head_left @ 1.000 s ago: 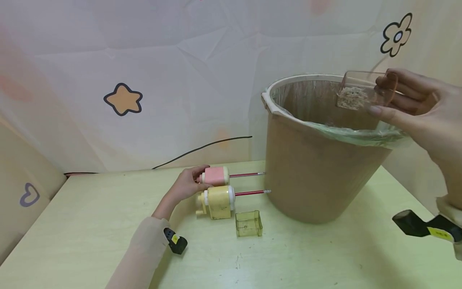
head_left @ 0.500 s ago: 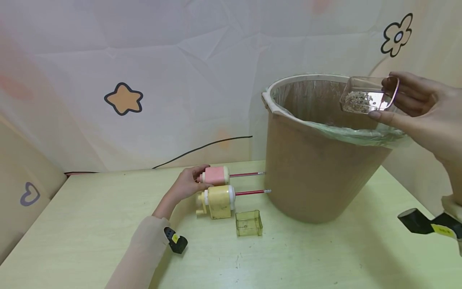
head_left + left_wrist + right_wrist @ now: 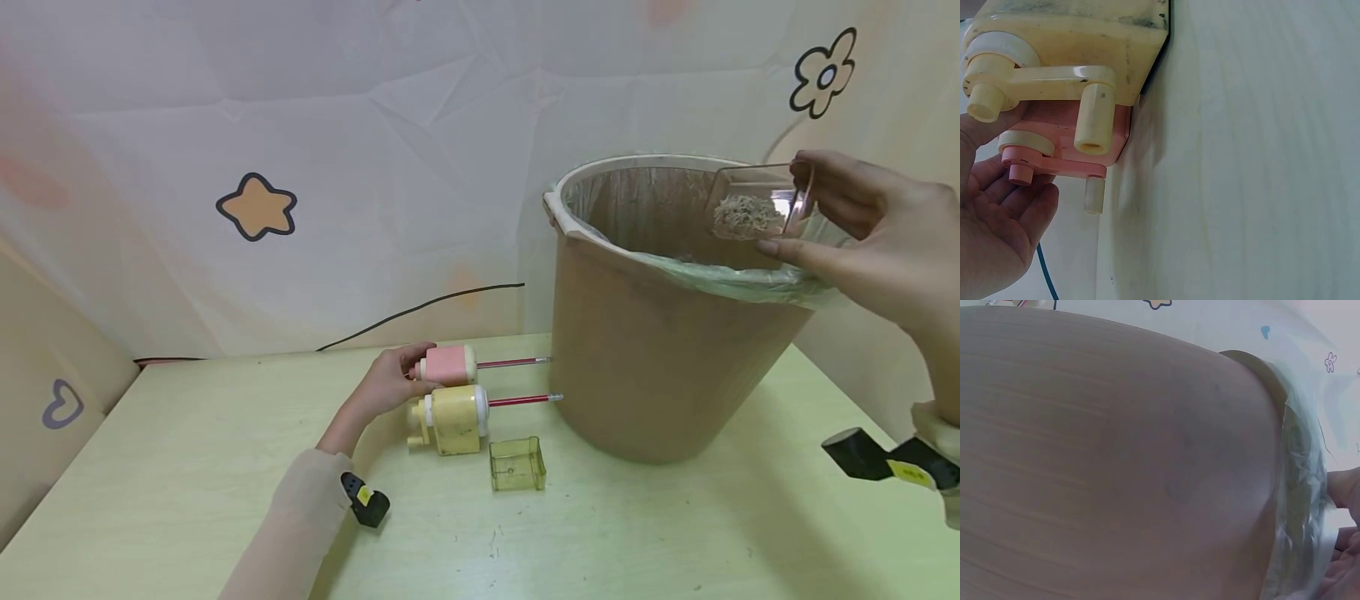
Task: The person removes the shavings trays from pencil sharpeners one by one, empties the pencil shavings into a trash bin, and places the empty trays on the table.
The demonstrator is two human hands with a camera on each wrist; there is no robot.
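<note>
Over the mouth of a brown waste bin, my right hand holds a clear sharpener drawer between thumb and fingers. Pale pencil shavings lie heaped at its far end. In the left wrist view, my left hand grips the pink pencil sharpener at its crank end, partly behind the yellow pencil sharpener. A red pencil sticks out of the pink sharpener, another red pencil out of the yellow one. The right wrist view shows mostly bin wall, with the drawer hidden.
A translucent yellow drawer sits on the table in front of the yellow sharpener. Small dark crumbs lie near it. The bin's rim carries a thin greenish bag liner. A patterned backdrop rises behind.
The clear drawer has tilted and shifted slightly in my right hand above the bin, its shavings still inside. My left hand and both sharpeners have stayed in place.
</note>
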